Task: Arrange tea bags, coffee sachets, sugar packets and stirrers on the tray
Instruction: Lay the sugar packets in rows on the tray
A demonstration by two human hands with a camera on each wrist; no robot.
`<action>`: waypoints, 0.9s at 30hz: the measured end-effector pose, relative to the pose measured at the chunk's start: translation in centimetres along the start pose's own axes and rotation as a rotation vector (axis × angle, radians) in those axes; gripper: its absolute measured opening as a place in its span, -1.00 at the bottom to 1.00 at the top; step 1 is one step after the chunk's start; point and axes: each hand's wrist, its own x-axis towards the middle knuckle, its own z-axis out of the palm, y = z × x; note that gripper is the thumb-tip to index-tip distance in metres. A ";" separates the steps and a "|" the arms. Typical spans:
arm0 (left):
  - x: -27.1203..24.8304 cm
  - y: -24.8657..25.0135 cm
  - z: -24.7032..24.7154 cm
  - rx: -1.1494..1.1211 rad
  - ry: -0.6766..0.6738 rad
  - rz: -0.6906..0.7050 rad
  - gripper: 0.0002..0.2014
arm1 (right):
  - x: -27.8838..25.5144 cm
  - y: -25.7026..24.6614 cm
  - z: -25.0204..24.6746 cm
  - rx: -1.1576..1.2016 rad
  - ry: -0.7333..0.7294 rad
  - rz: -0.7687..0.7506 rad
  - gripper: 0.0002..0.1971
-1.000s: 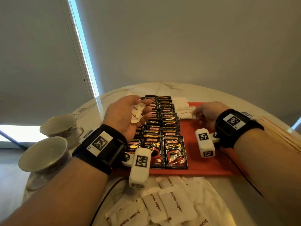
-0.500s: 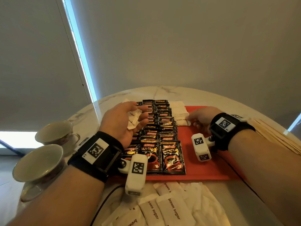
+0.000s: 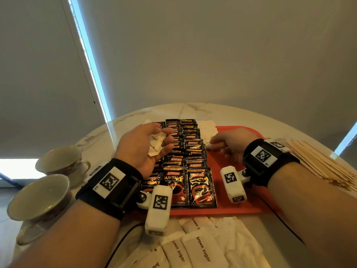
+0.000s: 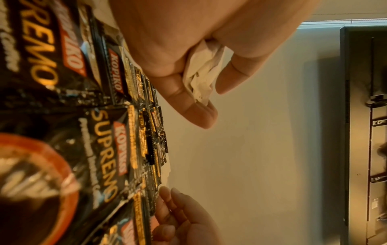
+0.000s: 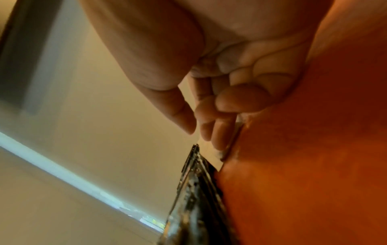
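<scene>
A red tray (image 3: 241,206) on the marble table carries rows of black coffee sachets (image 3: 201,186) and a short column of white sugar packets (image 3: 207,128) at the back. My left hand (image 3: 164,141) hovers palm-up over the sachets and holds a few white sugar packets (image 3: 155,146), crumpled between thumb and fingers in the left wrist view (image 4: 201,73). My right hand (image 3: 213,144) lies low on the tray beside the sachets. Its straight fingers (image 5: 217,132) press one white sugar packet (image 5: 228,149) flat onto the tray (image 5: 314,165).
Loose brown sugar packets (image 3: 201,250) lie on the table in front of the tray. A pile of wooden stirrers (image 3: 318,163) sits to the right. Two teacups (image 3: 59,159) (image 3: 38,196) stand at the left edge. The tray's right half is bare red.
My right hand has slid a little left towards the sachets with the packet under its fingers. My left hand keeps its packets in much the same place.
</scene>
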 end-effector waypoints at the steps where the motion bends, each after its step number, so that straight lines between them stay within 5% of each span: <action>1: 0.0 0.0 0.0 -0.002 -0.001 0.000 -0.85 | 0.1 0.0 -0.1 0.041 0.015 -0.001 -0.89; 5: 0.0 0.2 -0.1 -0.021 -0.007 0.002 -0.84 | 1.3 0.0 -0.7 0.380 0.185 -0.123 -0.89; 7: 0.0 0.3 0.0 -0.026 -0.010 0.002 -0.83 | 1.7 0.0 -0.7 0.440 0.214 -0.138 -0.71; 11: -0.1 0.3 0.1 -0.030 -0.013 -0.020 -0.82 | 1.6 -0.1 0.0 0.482 0.157 -0.111 -0.47; 16: -0.1 -0.1 0.0 -0.026 -0.008 -0.034 -0.60 | 1.5 -0.3 0.4 0.545 0.010 -0.121 -0.45; 27: -0.4 -0.2 0.6 -0.030 -0.052 -0.072 -0.76 | 2.2 -1.4 -0.2 0.472 0.017 -0.131 -0.41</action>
